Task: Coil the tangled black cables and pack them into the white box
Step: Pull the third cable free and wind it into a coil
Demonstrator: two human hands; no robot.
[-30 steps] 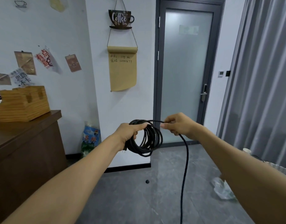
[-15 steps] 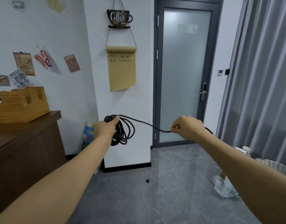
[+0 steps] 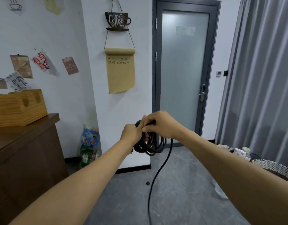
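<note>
A coil of black cable (image 3: 150,146) hangs in front of me at chest height. My left hand (image 3: 131,133) grips the top of the coil's loops. Right beside it, my right hand (image 3: 159,125) pinches the cable at the coil's top, fingers curled round the strand. The two hands touch. From under the right hand a loose length of the cable's tail (image 3: 156,176) drops to the floor and runs out of the bottom of the frame. No white box is in view.
A dark wooden cabinet (image 3: 26,151) with a wooden box (image 3: 19,108) stands at the left. A printed bag (image 3: 89,143) leans against the wall. A wicker basket (image 3: 275,168) and paper cups (image 3: 237,151) are at the right, by grey curtains. A closed door (image 3: 184,70) is ahead.
My hands were apart with a strand stretched between them; the right hand has come back to the left hand, laying another loop onto the coil.
</note>
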